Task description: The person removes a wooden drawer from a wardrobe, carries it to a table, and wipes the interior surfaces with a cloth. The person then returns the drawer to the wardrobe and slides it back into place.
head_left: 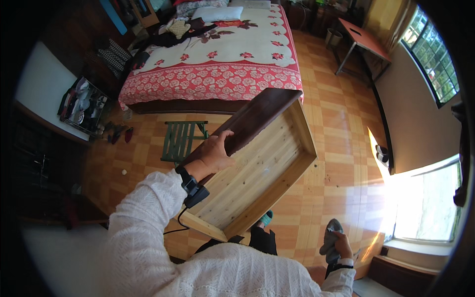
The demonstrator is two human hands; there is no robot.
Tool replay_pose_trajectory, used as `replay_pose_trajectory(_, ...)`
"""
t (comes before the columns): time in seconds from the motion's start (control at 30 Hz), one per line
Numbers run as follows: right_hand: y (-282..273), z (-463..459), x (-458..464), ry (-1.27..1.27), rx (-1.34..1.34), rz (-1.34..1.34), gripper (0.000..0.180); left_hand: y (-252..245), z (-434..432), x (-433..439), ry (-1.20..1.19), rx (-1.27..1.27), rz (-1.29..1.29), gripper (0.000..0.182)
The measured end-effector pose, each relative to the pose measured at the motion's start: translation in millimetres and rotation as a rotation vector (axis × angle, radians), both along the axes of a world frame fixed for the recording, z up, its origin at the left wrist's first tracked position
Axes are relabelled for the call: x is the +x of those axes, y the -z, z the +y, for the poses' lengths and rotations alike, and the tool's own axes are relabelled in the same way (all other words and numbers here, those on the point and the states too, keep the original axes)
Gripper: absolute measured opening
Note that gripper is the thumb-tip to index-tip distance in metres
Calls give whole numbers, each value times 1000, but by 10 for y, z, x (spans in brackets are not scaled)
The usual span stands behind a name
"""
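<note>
A wooden drawer is tilted before me, its pale inside facing up and holding only small dark specks. My left hand grips the upper edge of its dark brown front panel, thumb on the outer side. Low on the right, away from the drawer, my right hand clutches a bunched grey cloth, perhaps a sock. A black device is strapped to my left wrist, with a cable running from it. Whether the drawer's near corner rests on anything is hidden by my body.
A green slatted folding stool stands just left of the drawer. Beyond is a bed with a red floral cover. Shoes and a rack of clothes are at left; a red-topped table stands by the right wall.
</note>
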State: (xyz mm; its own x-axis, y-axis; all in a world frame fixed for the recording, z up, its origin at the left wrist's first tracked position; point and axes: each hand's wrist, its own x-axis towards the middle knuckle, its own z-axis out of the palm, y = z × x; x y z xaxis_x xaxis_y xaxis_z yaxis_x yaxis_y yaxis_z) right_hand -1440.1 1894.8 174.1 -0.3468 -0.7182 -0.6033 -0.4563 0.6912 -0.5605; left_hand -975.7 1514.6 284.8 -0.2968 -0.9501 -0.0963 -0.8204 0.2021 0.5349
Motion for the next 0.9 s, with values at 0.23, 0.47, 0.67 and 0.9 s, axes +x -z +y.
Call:
replay_pose_trajectory(0.23,378,-535,557,646,-390,-454,41,-163,296,1122,-446,-2,-55,84)
replay_pose_trajectory(0.47,1414,-1165,799,-250,68,224,40,-367,805,2184,-919,-35,62,86)
replay_pose_trajectory(0.67,1664,-1712,1042,-534,207,392,40,-106,1359,3258,-1176,-132,355,85)
replay_pose_trajectory(0.9,1598,-2493,1871,-850,148,337,39,226,1780,4640,-1474,36,247,84)
